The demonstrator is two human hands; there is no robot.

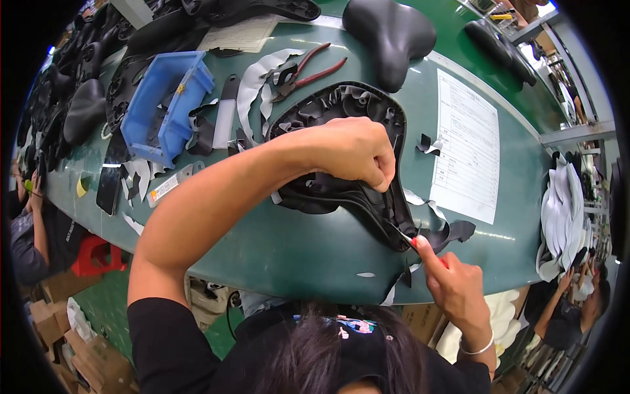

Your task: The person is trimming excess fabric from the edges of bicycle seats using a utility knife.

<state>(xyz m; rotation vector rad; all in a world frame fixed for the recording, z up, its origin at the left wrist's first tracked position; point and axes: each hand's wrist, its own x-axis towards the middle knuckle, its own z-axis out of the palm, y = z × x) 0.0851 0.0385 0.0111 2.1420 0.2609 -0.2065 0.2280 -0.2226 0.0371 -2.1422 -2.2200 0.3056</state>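
Note:
An upturned black bicycle saddle (344, 203) lies on the green table, its gathered cover edge showing around the wide end. My left hand (361, 154) is closed in a fist over the saddle's middle, gripping it near the right edge; the fingertips are hidden underneath. In my right hand (456, 285) are red-handled scissors (412, 241), the blades at the saddle's narrow nose. Trimmed black scrap (453, 231) trails beside that nose, to the right of the blades.
Red-handled pincers (308, 72), a blue bin (164, 108) and a pale-bladed tool (225, 115) lie beyond my left arm. A printed sheet (466, 148) is at the right. Another saddle (390, 36) stands at the back, with several more piled at left. Other people work at both sides.

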